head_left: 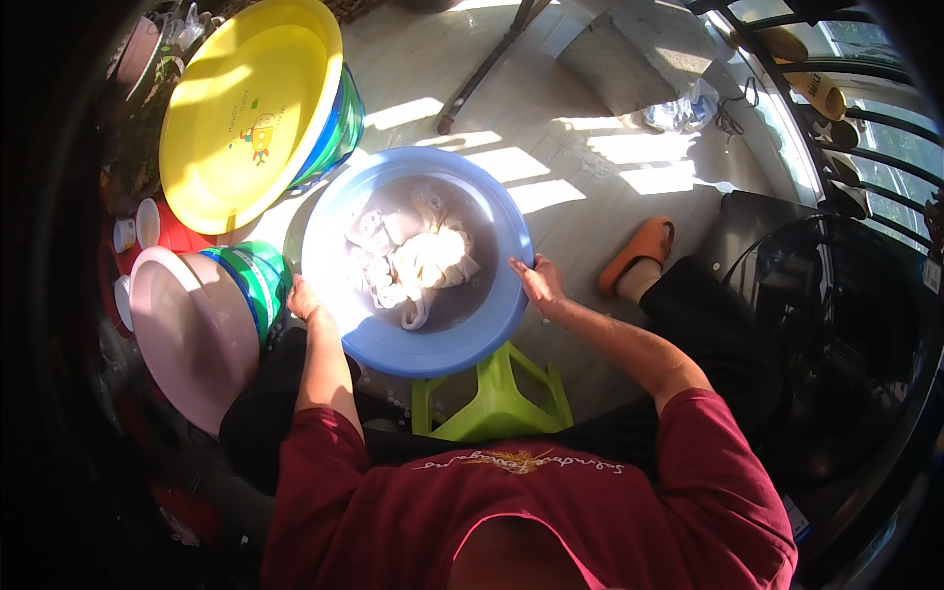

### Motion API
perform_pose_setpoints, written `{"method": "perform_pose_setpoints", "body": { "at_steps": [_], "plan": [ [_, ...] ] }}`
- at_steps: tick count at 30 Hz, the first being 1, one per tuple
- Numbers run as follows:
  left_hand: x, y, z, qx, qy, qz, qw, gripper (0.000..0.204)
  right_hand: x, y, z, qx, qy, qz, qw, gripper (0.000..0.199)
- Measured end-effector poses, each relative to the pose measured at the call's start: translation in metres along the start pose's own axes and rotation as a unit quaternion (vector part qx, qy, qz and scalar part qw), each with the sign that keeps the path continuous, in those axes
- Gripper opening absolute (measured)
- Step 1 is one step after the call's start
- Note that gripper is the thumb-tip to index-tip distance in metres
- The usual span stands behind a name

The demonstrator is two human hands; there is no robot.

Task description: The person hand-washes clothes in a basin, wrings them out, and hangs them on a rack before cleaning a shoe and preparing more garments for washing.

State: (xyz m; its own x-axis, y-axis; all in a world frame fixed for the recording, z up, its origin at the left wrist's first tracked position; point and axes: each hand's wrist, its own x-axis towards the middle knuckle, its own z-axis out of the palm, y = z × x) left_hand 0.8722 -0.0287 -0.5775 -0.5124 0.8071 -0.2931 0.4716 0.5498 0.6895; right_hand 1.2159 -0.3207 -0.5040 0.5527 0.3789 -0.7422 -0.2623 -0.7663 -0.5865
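Observation:
A wide light-blue basin (423, 364) is in front of me, overlapping the near green plastic stool (497, 403) in my view. Cloudy greyish water fills its bottom. Wet, crumpled white cloth (433, 258) lies bunched in that water, with some suds near the far side. My left hand (307, 299) grips the basin's left rim, its fingertips hidden behind the edge. On the opposite side, my right hand (538, 283) is closed over the right rim, thumb on top and the other fingers mostly underneath. Whether the basin bears on the floor or is lifted, I cannot tell.
At the left stand a large yellow basin (231, 84) and a pink basin (182, 329), both tilted against green-and-blue tubs. An orange slipper (641, 251) is on my right foot. Farther back are a thin metal leg (482, 74), a plastic bag (691, 106) and black railings (831, 69).

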Motion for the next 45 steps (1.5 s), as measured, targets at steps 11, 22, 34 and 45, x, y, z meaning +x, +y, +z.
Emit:
{"method": "perform_pose_setpoints", "body": {
  "at_steps": [11,22,34,45],
  "plan": [
    [-0.197,0.177,0.088,-0.019,-0.167,0.444,0.880,0.022,0.110,-0.011,-0.122,0.257,0.171,-0.034,0.951,0.049],
    [-0.346,0.329,0.401,0.006,-0.481,0.378,0.791,0.071,0.236,-0.134,-0.263,0.357,0.170,-0.161,0.904,0.076],
    [-0.370,0.334,0.439,0.167,-0.412,0.418,0.792,0.064,0.256,-0.132,-0.255,0.328,0.239,-0.253,0.878,0.059],
    [-0.368,0.280,0.319,-0.039,-0.511,0.241,0.824,0.038,0.186,-0.112,-0.209,0.361,0.252,-0.170,0.882,0.062]
  ]
}}
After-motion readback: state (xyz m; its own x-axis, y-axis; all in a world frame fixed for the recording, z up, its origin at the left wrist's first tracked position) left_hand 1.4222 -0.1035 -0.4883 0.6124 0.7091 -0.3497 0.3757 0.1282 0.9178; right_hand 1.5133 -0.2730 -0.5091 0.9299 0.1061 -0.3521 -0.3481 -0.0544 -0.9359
